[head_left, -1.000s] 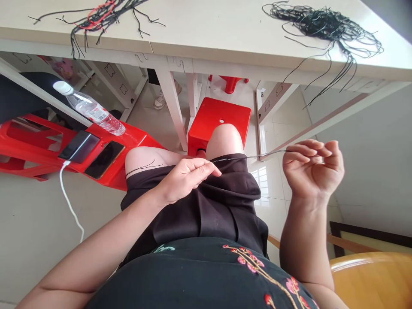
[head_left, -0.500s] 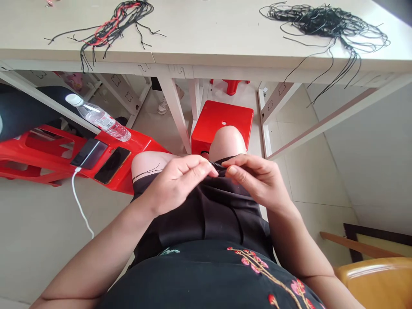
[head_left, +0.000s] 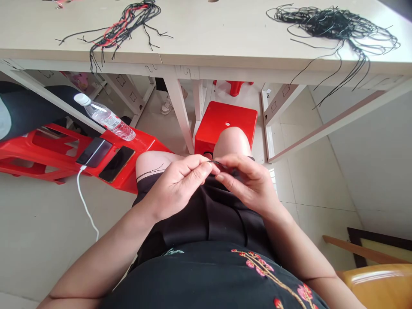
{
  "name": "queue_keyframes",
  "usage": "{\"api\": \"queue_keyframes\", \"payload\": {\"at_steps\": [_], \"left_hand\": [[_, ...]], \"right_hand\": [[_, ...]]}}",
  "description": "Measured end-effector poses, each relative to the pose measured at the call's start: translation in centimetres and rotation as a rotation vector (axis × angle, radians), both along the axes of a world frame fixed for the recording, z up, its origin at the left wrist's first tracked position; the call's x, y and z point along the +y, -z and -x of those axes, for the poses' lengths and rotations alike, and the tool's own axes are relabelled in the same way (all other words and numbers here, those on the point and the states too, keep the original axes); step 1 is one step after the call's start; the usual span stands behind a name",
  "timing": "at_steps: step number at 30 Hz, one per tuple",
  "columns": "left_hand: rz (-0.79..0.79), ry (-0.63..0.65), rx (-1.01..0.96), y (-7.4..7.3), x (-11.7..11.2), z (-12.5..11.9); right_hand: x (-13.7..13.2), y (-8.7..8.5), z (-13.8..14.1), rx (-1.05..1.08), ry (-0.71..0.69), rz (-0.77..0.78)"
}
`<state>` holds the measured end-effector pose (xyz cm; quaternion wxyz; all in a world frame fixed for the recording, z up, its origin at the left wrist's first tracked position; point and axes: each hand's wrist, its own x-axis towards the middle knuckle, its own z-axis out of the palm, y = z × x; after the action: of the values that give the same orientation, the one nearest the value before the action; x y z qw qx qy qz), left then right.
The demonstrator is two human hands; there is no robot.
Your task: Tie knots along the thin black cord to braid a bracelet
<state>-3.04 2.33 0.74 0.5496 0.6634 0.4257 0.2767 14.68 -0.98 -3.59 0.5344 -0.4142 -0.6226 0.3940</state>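
Observation:
Over my lap, my left hand [head_left: 175,184] and my right hand [head_left: 246,182] meet fingertip to fingertip. Both pinch a thin black cord [head_left: 216,163] between thumb and fingers, above my black skirt [head_left: 206,214]. A loose end of the black cord [head_left: 151,171] trails across my left thigh. On the beige table [head_left: 206,38] ahead lie a mixed bundle of red and black cords [head_left: 124,23] at the left and a large tangle of black cords [head_left: 334,28] at the right.
A red stool [head_left: 225,124] stands under the table by my knee. At the left, a red plastic seat [head_left: 96,150] carries a water bottle [head_left: 104,118] and two phones [head_left: 106,156], one with a white cable [head_left: 86,206]. An orange chair [head_left: 380,281] sits at lower right.
My right hand, earlier raised out to the right pulling the cord taut, has come back in to my left hand over the lap. Both now pinch the cord together.

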Motion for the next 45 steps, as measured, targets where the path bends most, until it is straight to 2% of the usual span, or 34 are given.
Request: {"api": "queue_keyframes", "payload": {"at_steps": [2,5,7,9,10,12,14,15,16,17,19,20,21,24,28,31,37,45], "left_hand": [[0.007,-0.029,-0.026,0.1,0.1,0.1],[0.096,-0.101,-0.111,0.3,0.4,0.2],[0.189,-0.143,-0.185,0.3,0.7,0.3],[0.263,-0.17,-0.24,0.1,1.0,0.5],[0.291,-0.171,-0.251,0.1,1.2,0.5],[0.325,-0.147,-0.244,-0.1,1.3,0.5],[0.336,-0.095,-0.213,-0.1,1.4,0.2],[0.335,-0.054,-0.193,-0.1,1.4,-0.1],[0.334,-0.005,-0.172,-0.1,1.4,-0.4],[0.333,0.046,-0.152,-0.1,1.4,-0.7],[0.327,0.115,-0.132,-0.3,1.6,-1.2],[0.325,0.117,-0.136,-0.4,1.7,-1.3],[0.326,0.098,-0.149,-0.6,1.8,-1.2],[0.385,0.018,-0.179,-1.0,2.3,0.1],[0.485,-0.085,-0.212,-0.9,2.7,2.5],[0.515,-0.144,-0.257,-0.5,2.6,3.6],[0.521,-0.124,-0.311,-0.8,2.6,4.5],[0.492,-0.157,-0.336,-0.9,2.9,6.1]], "right_hand": [[0.0,-0.1,0.3,0.153,0.036,0.11],[0.3,-0.1,-0.1,0.531,0.102,0.336],[0.5,0.1,-1.5,0.749,0.105,0.444],[0.6,0.6,-3.6,0.847,0.137,0.5],[0.6,1.0,-4.7,0.835,0.197,0.5],[0.5,1.7,-6.3,0.679,0.451,0.405],[0.3,2.0,-6.6,0.417,0.702,0.175],[0.2,1.9,-6.1,0.288,0.72,0.061],[0.2,1.7,-5.4,0.178,0.651,-0.025],[0.2,1.3,-4.5,0.104,0.488,-0.063],[0.5,0.4,-2.7,0.038,0.13,-0.024],[0.7,-0.1,-2.0,0.042,0.02,0.022],[0.9,-0.4,-1.6,0.06,-0.026,0.073],[1.2,-0.6,-1.6,0.227,0.047,0.216],[1.0,0.1,-3.0,0.505,0.094,0.446],[0.6,0.8,-3.8,0.549,0.109,0.549],[0.3,2.1,-4.8,0.515,0.156,0.599],[0.2,2.9,-6.8,0.522,0.213,0.602]]}}
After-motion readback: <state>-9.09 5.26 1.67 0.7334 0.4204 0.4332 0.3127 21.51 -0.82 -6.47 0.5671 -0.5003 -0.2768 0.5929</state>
